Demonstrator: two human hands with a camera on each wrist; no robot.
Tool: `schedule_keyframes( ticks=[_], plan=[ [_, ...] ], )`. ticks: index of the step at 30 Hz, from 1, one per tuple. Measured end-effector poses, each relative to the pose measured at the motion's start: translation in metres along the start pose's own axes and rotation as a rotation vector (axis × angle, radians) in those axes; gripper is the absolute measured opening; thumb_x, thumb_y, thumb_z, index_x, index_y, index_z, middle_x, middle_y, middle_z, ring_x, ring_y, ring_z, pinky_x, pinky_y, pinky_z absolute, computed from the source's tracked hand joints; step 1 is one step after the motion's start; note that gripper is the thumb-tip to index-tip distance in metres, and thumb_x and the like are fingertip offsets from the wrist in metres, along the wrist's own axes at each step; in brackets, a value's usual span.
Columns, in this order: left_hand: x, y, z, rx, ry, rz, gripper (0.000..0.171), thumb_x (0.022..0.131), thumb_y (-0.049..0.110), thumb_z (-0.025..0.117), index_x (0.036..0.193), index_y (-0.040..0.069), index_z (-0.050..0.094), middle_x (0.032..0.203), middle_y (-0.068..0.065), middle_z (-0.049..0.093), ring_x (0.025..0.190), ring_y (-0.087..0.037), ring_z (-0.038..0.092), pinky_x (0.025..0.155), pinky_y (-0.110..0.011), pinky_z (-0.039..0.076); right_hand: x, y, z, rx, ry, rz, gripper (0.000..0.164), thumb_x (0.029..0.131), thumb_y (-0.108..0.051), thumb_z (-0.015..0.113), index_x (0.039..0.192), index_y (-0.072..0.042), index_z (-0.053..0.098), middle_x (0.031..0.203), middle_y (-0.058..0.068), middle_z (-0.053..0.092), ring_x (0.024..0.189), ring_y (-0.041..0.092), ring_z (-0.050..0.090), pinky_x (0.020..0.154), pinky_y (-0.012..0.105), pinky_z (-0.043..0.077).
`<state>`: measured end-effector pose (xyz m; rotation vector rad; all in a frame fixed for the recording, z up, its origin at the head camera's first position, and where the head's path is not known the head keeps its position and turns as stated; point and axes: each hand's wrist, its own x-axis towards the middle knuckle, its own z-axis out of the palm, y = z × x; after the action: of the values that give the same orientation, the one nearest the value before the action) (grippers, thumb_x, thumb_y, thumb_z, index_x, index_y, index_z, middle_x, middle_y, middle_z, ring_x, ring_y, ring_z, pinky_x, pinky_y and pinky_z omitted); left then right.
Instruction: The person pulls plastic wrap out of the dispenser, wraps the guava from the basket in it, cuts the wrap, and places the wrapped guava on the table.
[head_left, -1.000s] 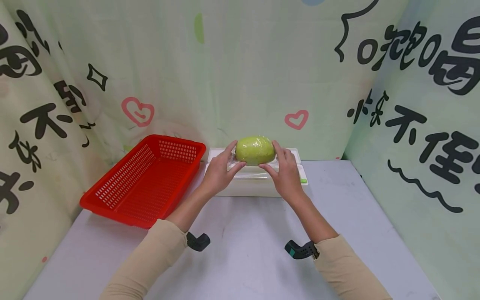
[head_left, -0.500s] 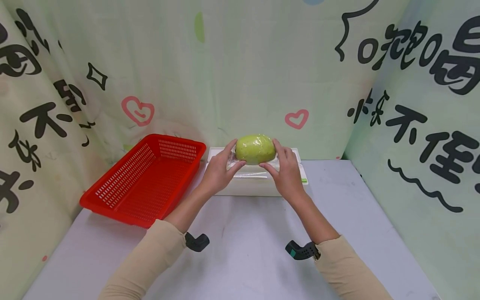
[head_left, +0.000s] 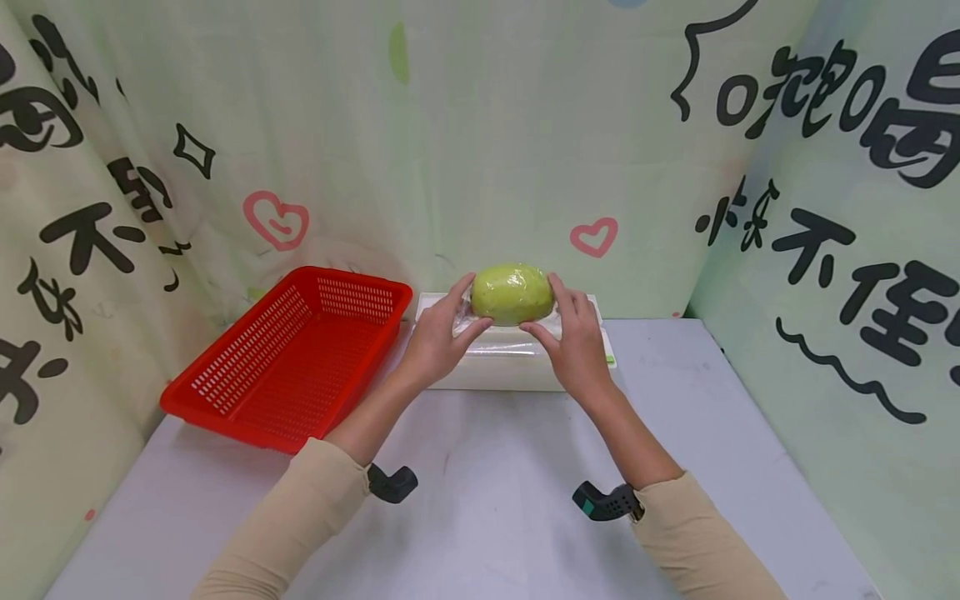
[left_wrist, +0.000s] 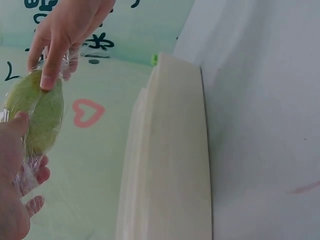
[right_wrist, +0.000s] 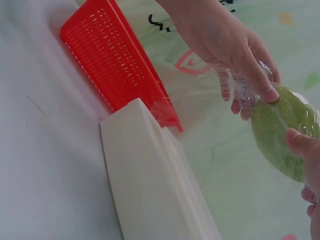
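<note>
A green oval fruit (head_left: 512, 296), wrapped in shiny clear cling film, is held up level between both hands. My left hand (head_left: 437, 337) grips its left end, thumb in front and fingers behind. At the opposite end my right hand (head_left: 576, 342) holds it the same way. Loose, crumpled film (left_wrist: 31, 167) gathers at the ends of the fruit in the left wrist view. Below and behind the hands a long white box (head_left: 498, 373) lies on the table, with a small green piece (head_left: 609, 361) at its right end. Part of the box top is hidden by the hands and fruit.
A red perforated plastic basket (head_left: 288, 367) stands to the left, close to the box and left forearm. Curtains (head_left: 465, 150) with black writing and pink hearts enclose the back and sides of the white table (head_left: 480, 492).
Both hands and the wrapped fruit have risen very slightly. Their hold on it looks the same, and the basket and box stay in place.
</note>
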<state>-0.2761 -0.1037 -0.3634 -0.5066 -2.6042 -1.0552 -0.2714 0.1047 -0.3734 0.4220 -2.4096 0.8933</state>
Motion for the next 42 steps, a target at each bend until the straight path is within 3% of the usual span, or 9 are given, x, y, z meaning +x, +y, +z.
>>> schedule_keyframes(
  ticks=[16, 30, 42],
  plan=[
    [-0.002, 0.005, -0.005, 0.0, 0.023, 0.031, 0.073, 0.09, 0.03, 0.068, 0.151, 0.018, 0.03, 0.141, -0.009, 0.054, 0.126, -0.028, 0.055, 0.104, -0.044, 0.047, -0.001, -0.004, -0.005, 0.006, 0.021, -0.016, 0.079, 0.083, -0.029, 0.075, 0.149, -0.014, 0.034, 0.124, 0.017, 0.05, 0.114, 0.03, 0.051, 0.096, 0.045, 0.053],
    [-0.003, 0.011, -0.012, 0.011, 0.011, 0.025, 0.074, 0.091, 0.037, 0.065, 0.152, 0.025, 0.026, 0.146, -0.004, 0.05, 0.131, -0.024, 0.052, 0.104, -0.042, 0.048, 0.002, -0.009, -0.011, 0.019, 0.034, -0.027, 0.079, 0.083, -0.029, 0.074, 0.149, -0.014, 0.034, 0.126, 0.015, 0.05, 0.117, 0.029, 0.05, 0.099, 0.045, 0.051],
    [-0.005, 0.016, -0.018, 0.013, 0.035, 0.053, 0.074, 0.09, 0.035, 0.067, 0.152, 0.022, 0.028, 0.142, -0.006, 0.054, 0.125, -0.025, 0.055, 0.1, -0.042, 0.05, 0.001, -0.018, -0.019, 0.02, 0.043, -0.033, 0.08, 0.082, -0.029, 0.075, 0.149, -0.015, 0.034, 0.126, 0.016, 0.05, 0.116, 0.029, 0.05, 0.098, 0.045, 0.052]
  ],
)
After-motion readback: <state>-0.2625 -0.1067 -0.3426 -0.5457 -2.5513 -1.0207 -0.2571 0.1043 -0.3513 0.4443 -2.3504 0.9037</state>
